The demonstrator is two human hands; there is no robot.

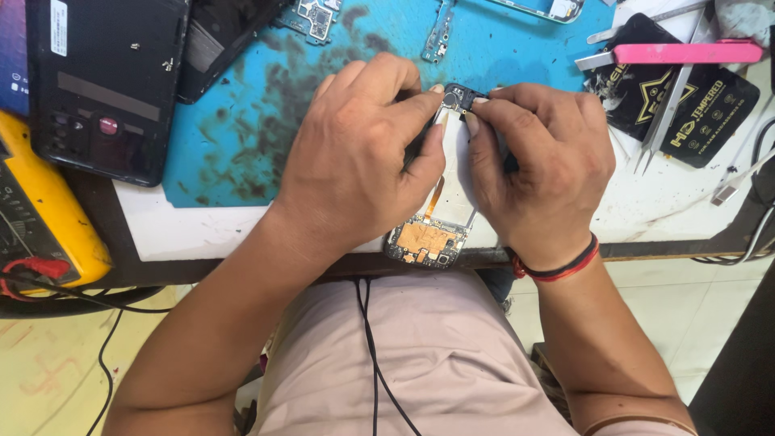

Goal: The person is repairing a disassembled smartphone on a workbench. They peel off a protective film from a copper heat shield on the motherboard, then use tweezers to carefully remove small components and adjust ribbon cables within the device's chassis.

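My left hand (pixel 351 157) and my right hand (pixel 541 157) meet over an opened phone body (pixel 428 238) lying at the near edge of the bench. Both grip its sides. The thumbs and forefingers pinch at a small black camera part (pixel 454 97) at the phone's far end. The phone's near end shows a bare circuit board with copper-coloured shielding and an orange flex strip. Most of the phone's middle is hidden under my hands. A red and black band sits on my right wrist.
A stained blue work mat (pixel 242 121) covers the bench. A black phone back cover (pixel 105 89) lies far left, a yellow meter (pixel 40 218) beside it. Tweezers (pixel 666 113), a pink-handled tool (pixel 686 53) and a black packet (pixel 710 105) lie right. Small circuit boards (pixel 315 16) sit at the back.
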